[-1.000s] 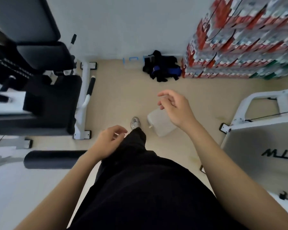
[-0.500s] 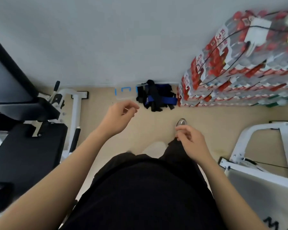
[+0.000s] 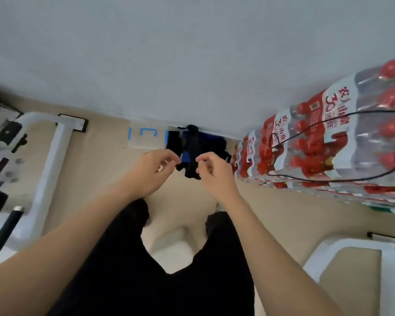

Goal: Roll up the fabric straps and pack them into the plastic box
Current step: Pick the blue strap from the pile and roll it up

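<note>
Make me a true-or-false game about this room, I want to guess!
1. The straps lie in a pile on the floor against the wall. True.
2. The plastic box sits to the right of the straps. False: it sits beside them on their left.
3. The bottle packs have red labels. True.
4. The straps are rolled up inside the box. False: they are a loose heap outside it.
</note>
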{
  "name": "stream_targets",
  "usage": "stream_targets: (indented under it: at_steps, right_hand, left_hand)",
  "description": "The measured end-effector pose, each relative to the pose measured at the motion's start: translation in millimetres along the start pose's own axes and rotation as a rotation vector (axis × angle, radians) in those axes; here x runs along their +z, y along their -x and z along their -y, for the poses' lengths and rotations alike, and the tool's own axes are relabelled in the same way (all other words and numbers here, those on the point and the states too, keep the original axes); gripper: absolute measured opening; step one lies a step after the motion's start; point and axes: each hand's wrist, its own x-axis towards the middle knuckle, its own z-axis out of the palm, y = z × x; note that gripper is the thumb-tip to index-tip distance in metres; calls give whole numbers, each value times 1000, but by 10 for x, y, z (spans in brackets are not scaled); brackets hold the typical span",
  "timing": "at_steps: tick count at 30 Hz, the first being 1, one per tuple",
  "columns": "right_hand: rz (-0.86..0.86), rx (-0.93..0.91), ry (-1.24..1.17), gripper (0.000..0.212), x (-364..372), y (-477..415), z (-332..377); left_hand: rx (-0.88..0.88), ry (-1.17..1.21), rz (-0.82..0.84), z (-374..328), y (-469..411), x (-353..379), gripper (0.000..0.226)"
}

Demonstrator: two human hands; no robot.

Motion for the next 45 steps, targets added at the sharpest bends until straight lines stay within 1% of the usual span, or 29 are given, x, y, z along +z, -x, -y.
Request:
stream_targets:
  at_steps: [4,7,9,10,12,14,16,18,19,21,24,28,31,32,34,37,39,41,43,45]
  right_hand:
    - [14,-70,58,14,514,-1014,-747]
    - [1,-70,99,17,934,-1521,-1446]
    - [35,-69,158,20,1176,-1793,-1790]
    - [78,-75,224,22,1265,-1941,-1883]
    - [207,-80,404,23,1350,-2246,-1933]
    - [312,-70,573,27,1356,-2491,-1899]
    - [387,-58,815,23,1342,-2597,-1847]
    - [366,-36,1014,19,1333,-2576,-1818]
    - [332,-36,1055,23,1351,-2524,-1795]
    - [227,-100,1084,31,1416,-2371,-1739]
    - [121,-191,1037,34,1496,-1984,-1689]
    - [103,-175,997,34,1535,-1417,-1795]
    - [80,-202,928,22,1530,-1138,-1852]
    - [69,-208,906,23,1509,-1102,-1880]
    - [91,-192,917,25,1453,-1067,-1907]
    - [141,-142,979,22,1363,-1172,-1934]
    - [118,-135,1007,20,1375,-1273,-2029]
    - [91,-120,1015,28,1458,-1352,-2232]
    - [138,-75,986,32,1546,-1443,-2516]
    - [206,-9,973,30,1573,-1569,-2816]
  left_hand:
    - [32,78,-14,811,-990,485,22]
    - [65,111,-42,1467,-1596,888,21]
    - [59,123,-70,1867,-1902,1125,23]
    - [57,113,-80,2033,-2045,1227,24]
    - [70,15,-59,2288,-2337,1394,26]
    - [101,-184,-6,2459,-2587,1501,28]
    - [115,-337,27,2575,-2729,1555,27]
    - [108,-462,61,2621,-2758,1623,24]
    - [103,-523,78,2628,-2728,1666,22]
    - [110,-597,77,2633,-2583,1746,20]
    - [137,-591,53,2624,-2215,1782,24]
    - [112,-571,20,2702,-1738,1757,27]
    - [90,-537,-24,2773,-1558,1730,29]
    - [91,-520,-34,2810,-1524,1757,29]
    - [122,-489,-71,2892,-1490,1859,28]
    - [148,-456,-111,3046,-1504,2036,28]
    - [160,-453,-69,3163,-1604,2146,28]
    - [135,-458,1,3236,-1781,2211,25]
    - [85,-453,45,3282,-2013,2264,23]
    - [34,-445,44,3325,-2282,2351,26]
